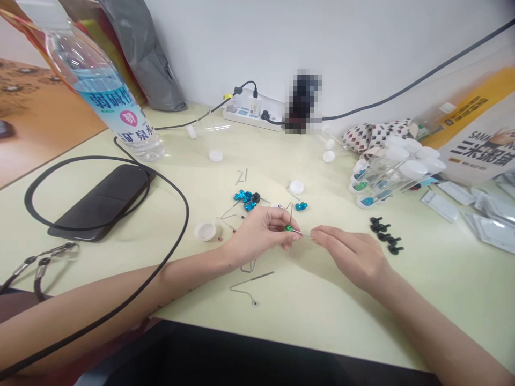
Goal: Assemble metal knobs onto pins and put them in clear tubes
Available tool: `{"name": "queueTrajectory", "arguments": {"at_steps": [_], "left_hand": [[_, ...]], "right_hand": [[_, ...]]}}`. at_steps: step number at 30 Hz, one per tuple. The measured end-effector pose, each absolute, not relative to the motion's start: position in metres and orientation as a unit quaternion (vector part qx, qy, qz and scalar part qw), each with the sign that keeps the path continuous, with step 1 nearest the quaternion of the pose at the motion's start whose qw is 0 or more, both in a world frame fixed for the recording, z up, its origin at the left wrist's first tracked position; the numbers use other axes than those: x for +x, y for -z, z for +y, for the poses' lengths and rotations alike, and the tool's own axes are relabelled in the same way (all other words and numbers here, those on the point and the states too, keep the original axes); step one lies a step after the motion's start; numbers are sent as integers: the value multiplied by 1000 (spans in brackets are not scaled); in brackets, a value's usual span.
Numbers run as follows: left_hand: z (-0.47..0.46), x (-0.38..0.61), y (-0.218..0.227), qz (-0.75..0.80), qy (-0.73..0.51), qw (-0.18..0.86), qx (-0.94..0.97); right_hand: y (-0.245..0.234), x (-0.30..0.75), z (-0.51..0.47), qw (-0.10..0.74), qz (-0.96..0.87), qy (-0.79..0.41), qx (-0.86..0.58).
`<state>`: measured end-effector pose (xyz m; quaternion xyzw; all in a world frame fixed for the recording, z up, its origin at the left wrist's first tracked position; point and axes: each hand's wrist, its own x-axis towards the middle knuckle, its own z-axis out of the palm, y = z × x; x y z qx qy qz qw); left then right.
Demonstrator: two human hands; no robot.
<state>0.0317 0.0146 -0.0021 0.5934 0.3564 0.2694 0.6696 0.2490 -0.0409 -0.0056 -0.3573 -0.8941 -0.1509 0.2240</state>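
My left hand [261, 229] is closed, pinching a small green part [288, 229] between thumb and fingers. A thin bent wire [291, 212] rises beside that part; whether it is joined to it I cannot tell. In my closed right hand [358, 256] is the end of a slim metal rod [304, 234], whose other end reaches the green part. Behind the left hand lie several blue metal parts [243, 196] with a black knob [256, 198]. Another blue part [301, 206] sits apart from them. Nearer me is a bent wire with a small ring [241, 288].
Several black screws [384, 236] lie to the right, below capped clear tubes [396, 163]. At left are a water bottle [116, 102], a dark phone [102, 203] and a looped black cable [185, 201] passing over my left forearm. A white cap [205, 231] and power strip [253, 111] also show.
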Motion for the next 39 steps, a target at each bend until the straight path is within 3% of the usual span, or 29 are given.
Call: {"name": "queueTrajectory", "arguments": {"at_steps": [9,15,23,29,34,39], "left_hand": [[15,31,1,351,-270,660,607],[15,30,1,338,-279,658,612],[19,29,2,352,-279,682,578],[21,29,1,349,-275,708,549],[21,30,2,345,-261,704,563],[20,31,-1,357,-271,671,590]], "right_hand": [[10,237,-41,320,-853,-6,-412],[9,233,-43,323,-823,-114,-453],[9,239,-38,232,-885,135,-381],[-2,240,-37,173,-898,240,-325],[-1,241,-36,169,-907,229,-310],[6,242,-36,213,-910,104,-341]]}}
